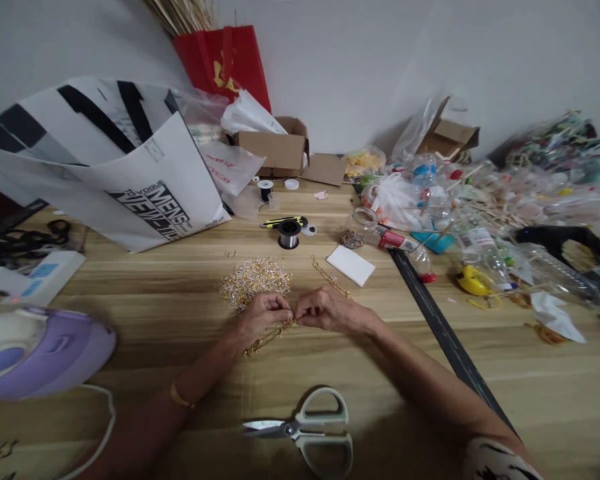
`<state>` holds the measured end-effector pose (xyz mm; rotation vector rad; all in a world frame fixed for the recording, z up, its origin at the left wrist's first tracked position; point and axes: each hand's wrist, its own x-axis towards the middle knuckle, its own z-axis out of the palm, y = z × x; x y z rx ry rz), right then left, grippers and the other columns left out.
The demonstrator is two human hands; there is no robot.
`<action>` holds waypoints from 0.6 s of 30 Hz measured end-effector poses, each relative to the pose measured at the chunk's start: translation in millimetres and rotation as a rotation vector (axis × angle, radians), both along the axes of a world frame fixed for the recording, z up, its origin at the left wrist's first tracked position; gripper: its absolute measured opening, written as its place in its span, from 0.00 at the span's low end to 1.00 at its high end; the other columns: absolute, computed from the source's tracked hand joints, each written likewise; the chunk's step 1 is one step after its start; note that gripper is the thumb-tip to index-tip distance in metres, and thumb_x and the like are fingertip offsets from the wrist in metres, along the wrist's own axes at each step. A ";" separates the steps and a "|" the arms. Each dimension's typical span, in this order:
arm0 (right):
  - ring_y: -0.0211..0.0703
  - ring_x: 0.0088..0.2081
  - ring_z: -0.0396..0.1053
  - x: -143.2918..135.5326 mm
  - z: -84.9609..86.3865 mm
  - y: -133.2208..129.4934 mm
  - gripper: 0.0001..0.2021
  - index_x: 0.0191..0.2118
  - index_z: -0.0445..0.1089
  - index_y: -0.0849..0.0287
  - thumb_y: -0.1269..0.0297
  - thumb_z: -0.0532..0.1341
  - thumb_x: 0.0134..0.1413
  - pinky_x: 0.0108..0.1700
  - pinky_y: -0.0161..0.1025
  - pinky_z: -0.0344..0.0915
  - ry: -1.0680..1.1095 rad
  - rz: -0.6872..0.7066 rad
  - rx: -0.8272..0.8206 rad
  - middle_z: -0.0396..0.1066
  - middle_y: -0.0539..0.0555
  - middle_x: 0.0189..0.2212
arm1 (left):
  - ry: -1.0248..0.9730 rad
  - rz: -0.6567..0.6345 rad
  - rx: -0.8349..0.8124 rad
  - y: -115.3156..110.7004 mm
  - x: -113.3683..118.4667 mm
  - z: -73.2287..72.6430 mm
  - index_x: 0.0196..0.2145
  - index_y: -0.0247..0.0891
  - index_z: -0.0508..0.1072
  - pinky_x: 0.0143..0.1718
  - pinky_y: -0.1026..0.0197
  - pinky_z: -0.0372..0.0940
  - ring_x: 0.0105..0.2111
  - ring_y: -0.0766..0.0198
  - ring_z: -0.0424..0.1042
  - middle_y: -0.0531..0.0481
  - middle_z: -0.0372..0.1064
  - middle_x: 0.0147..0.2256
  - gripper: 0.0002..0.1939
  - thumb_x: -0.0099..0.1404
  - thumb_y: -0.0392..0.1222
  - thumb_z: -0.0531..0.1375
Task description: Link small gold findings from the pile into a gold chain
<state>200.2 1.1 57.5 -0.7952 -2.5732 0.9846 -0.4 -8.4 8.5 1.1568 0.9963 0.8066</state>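
My left hand (265, 315) and my right hand (321, 309) meet above the table, fingertips pinched almost together. From the left fingers a strand of gold beads (267, 339) trails down and left onto the wood. The tips of my right fingers close near the strand's upper end; what exactly they pinch is too small to make out. Just behind the left hand lies a heap of gold and silver beads (254, 281). A second gold strand (325, 272) rests beyond my right hand. Scissors (300, 427) with pale handles lie open nearer me.
A wire spool (289, 235), a yellow-black utility knife (283, 222) and a white card (351, 265) lie beyond the hands. Right of them are a glass jar (359, 228) and piled plastic bottles (480, 243). At left stand a purple appliance (70, 353) and a large white bag (170, 187).
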 end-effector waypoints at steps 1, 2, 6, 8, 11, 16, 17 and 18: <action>0.34 0.27 0.64 0.2 -0.7 0.2 0.06 0.31 0.73 0.60 0.71 0.59 0.56 0.31 0.31 0.56 -0.002 0.004 0.004 0.71 0.50 0.27 | 0.006 0.004 0.004 -0.1 0.2 0.1 0.21 0.33 0.71 0.26 0.65 0.61 0.21 0.69 0.66 0.53 0.69 0.20 0.15 0.40 0.43 0.71; 0.34 0.27 0.64 0.4 -1.5 0.4 0.06 0.31 0.73 0.61 0.71 0.59 0.56 0.31 0.31 0.56 -0.006 0.006 0.004 0.71 0.50 0.26 | 0.014 0.007 0.010 -0.4 0.4 0.6 0.21 0.33 0.71 0.26 0.65 0.61 0.22 0.69 0.66 0.53 0.70 0.20 0.15 0.40 0.43 0.71; 0.34 0.27 0.64 1.0 -4.4 1.9 0.05 0.32 0.73 0.61 0.71 0.59 0.56 0.31 0.31 0.56 -0.018 0.013 -0.015 0.72 0.50 0.27 | 0.053 0.000 0.030 -2.6 1.5 4.5 0.21 0.33 0.71 0.28 0.65 0.62 0.24 0.67 0.68 0.51 0.71 0.23 0.14 0.41 0.42 0.71; 0.35 0.28 0.66 1.4 -3.9 2.6 0.05 0.32 0.73 0.61 0.70 0.59 0.56 0.32 0.32 0.57 -0.016 0.013 -0.034 0.72 0.50 0.28 | 0.063 0.000 0.040 -3.8 2.1 5.7 0.21 0.33 0.71 0.29 0.65 0.62 0.25 0.67 0.69 0.50 0.72 0.24 0.14 0.42 0.41 0.71; 0.36 0.29 0.66 3.5 0.0 4.4 0.08 0.33 0.73 0.62 0.64 0.60 0.57 0.34 0.33 0.59 0.017 0.018 -0.135 0.72 0.50 0.28 | 0.080 0.000 0.067 -5.1 2.7 5.0 0.22 0.33 0.71 0.28 0.66 0.62 0.24 0.68 0.68 0.51 0.71 0.23 0.13 0.42 0.41 0.71; 0.34 0.24 0.65 8.6 0.2 10.5 0.14 0.38 0.70 0.62 0.55 0.57 0.59 0.27 0.31 0.60 0.132 -0.115 -0.425 0.68 0.47 0.23 | 0.092 -0.021 0.103 -6.2 3.2 3.0 0.23 0.33 0.71 0.27 0.66 0.61 0.24 0.69 0.68 0.52 0.70 0.23 0.13 0.45 0.41 0.70; 0.34 0.24 0.65 8.7 -2.0 11.4 0.12 0.38 0.69 0.62 0.57 0.59 0.58 0.26 0.30 0.60 0.158 -0.141 -0.440 0.68 0.47 0.22 | 0.102 -0.022 0.114 -6.3 3.3 3.3 0.23 0.33 0.71 0.28 0.66 0.62 0.24 0.69 0.68 0.51 0.71 0.23 0.12 0.45 0.41 0.69; 0.34 0.24 0.66 8.4 -4.8 11.8 0.10 0.38 0.69 0.62 0.59 0.61 0.56 0.27 0.30 0.61 0.165 -0.151 -0.438 0.68 0.47 0.23 | 0.112 -0.021 0.125 -6.5 3.3 3.7 0.23 0.32 0.71 0.28 0.66 0.62 0.24 0.68 0.68 0.51 0.71 0.23 0.12 0.46 0.40 0.69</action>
